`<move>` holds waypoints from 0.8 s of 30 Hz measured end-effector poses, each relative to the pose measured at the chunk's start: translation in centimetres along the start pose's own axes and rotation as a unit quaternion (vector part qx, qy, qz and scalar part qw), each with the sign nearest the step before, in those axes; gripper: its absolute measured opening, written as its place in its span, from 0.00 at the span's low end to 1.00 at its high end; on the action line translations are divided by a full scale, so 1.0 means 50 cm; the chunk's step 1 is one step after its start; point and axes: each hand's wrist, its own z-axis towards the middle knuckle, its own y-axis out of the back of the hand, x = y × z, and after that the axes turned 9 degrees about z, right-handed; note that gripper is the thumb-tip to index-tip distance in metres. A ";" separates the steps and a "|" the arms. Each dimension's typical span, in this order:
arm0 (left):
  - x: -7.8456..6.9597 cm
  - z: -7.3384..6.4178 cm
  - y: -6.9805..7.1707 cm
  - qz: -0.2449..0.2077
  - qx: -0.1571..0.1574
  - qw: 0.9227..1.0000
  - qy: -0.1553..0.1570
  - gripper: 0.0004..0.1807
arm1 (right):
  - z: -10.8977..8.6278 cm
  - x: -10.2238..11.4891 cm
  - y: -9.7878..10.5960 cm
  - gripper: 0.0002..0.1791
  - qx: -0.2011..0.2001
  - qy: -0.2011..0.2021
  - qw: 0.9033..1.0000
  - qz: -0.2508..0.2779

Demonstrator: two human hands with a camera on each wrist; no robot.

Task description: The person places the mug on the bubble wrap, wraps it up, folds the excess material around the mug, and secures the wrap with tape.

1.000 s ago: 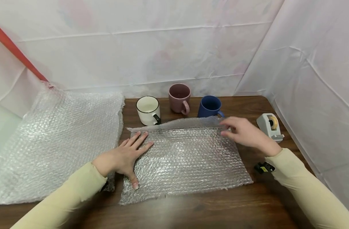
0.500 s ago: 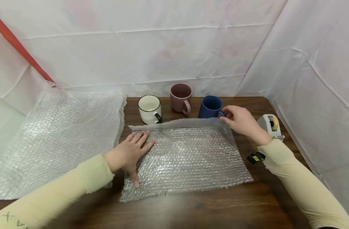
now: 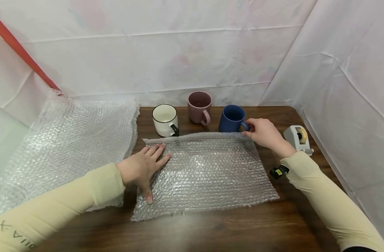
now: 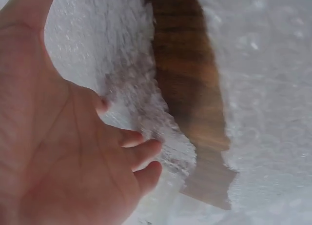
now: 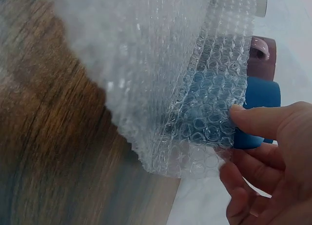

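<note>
A clear sheet of bubble wrap lies flat on the wooden table, its far edge bent up in a narrow flap. My left hand rests palm down on the sheet's left side, fingers spread; its palm fills much of the left wrist view. At the sheet's far right corner, my right hand pinches the flap between thumb and fingers, as the right wrist view shows. Just behind that flap stands a blue mug, its handle close to my right fingertips. Through the raised wrap the blue mug is partly visible.
A white mug with black rim and handle and a pink mug stand behind the sheet. More bubble wrap covers the table's left. A tape dispenser sits at the right, near the curtain.
My right hand has moved from above the sheet to its far right corner and taken hold of the flap, which has dipped slightly. The left hand stays on the sheet.
</note>
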 end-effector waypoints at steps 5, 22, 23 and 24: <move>0.005 0.002 -0.004 -0.004 -0.012 1.000 -0.010 0.82 | 0.002 -0.002 -0.001 0.16 -0.031 -0.005 0.999 0.023; 0.018 0.001 -0.042 -0.087 -0.048 0.995 -0.009 0.84 | 0.018 -0.031 -0.007 0.22 0.061 -0.141 0.924 0.351; 0.019 0.002 -0.044 -0.090 -0.054 0.994 -0.009 0.84 | 0.017 -0.031 -0.008 0.22 0.058 -0.143 0.918 0.364; 0.019 0.002 -0.045 -0.091 -0.059 0.994 -0.009 0.84 | 0.016 -0.032 -0.009 0.21 0.053 -0.144 0.914 0.376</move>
